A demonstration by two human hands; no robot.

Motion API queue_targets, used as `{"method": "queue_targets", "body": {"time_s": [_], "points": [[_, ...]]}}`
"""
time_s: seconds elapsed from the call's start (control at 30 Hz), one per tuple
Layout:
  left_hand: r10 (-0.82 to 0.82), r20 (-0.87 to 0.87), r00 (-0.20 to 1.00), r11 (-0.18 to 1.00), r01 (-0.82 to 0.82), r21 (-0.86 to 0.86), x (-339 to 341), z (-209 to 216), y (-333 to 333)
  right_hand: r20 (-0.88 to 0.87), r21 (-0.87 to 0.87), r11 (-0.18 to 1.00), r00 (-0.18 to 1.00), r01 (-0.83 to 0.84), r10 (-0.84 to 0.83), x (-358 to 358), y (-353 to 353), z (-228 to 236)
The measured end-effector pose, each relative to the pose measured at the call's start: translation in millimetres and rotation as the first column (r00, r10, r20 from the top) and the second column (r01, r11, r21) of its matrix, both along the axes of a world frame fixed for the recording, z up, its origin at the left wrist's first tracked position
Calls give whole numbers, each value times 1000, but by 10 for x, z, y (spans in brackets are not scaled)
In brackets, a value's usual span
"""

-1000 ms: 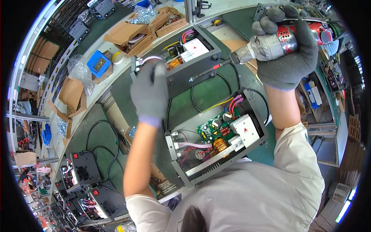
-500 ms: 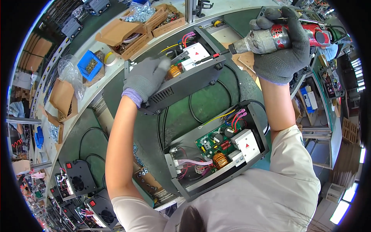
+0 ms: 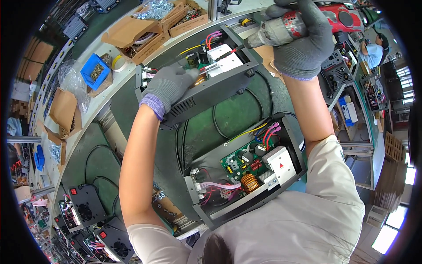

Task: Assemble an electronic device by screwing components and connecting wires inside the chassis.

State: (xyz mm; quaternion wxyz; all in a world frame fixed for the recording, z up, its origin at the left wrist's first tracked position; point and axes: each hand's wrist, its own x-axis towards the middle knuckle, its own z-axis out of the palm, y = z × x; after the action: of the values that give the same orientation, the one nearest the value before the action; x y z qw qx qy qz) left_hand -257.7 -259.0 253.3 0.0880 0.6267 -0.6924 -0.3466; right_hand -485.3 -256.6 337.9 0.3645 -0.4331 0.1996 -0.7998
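The right hand (image 3: 303,55) wraps round a driver (image 3: 278,34) whose bit (image 3: 233,51) slants over the far case (image 3: 220,94) beside the half-curled left hand (image 3: 167,88), whose hold I cannot tell, so a slip of the bit could jab its fingers or the coil (image 3: 200,80), with the near case (image 3: 259,197) open on the counter (image 3: 200,136).

Red-and-silver power driver (image 3: 290,27), dark grey casing (image 3: 213,98), white block (image 3: 229,64), green mat (image 3: 200,132)

Bright overall, glare lower right, fisheye-bent edges.
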Motion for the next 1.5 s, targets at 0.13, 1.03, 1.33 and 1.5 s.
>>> {"method": "queue_targets", "body": {"time_s": [0.13,1.03,1.33,1.5], "points": [[-13,151,989,1000,17,-22,-23,129,71,2,24,993,994,-113,113,60,10,-59],[0,162,987,998,9,-56,-51,132,106,-374,175,953,879,-248,297,398,22,287],[42,124,991,996,-32,-81,-83,96,139,-384,231,939,863,-254,328,509,-134,318],[86,67,994,996,-85,-31,-17,62,117,-396,277,910,827,-308,400,523,-186,315]]}}
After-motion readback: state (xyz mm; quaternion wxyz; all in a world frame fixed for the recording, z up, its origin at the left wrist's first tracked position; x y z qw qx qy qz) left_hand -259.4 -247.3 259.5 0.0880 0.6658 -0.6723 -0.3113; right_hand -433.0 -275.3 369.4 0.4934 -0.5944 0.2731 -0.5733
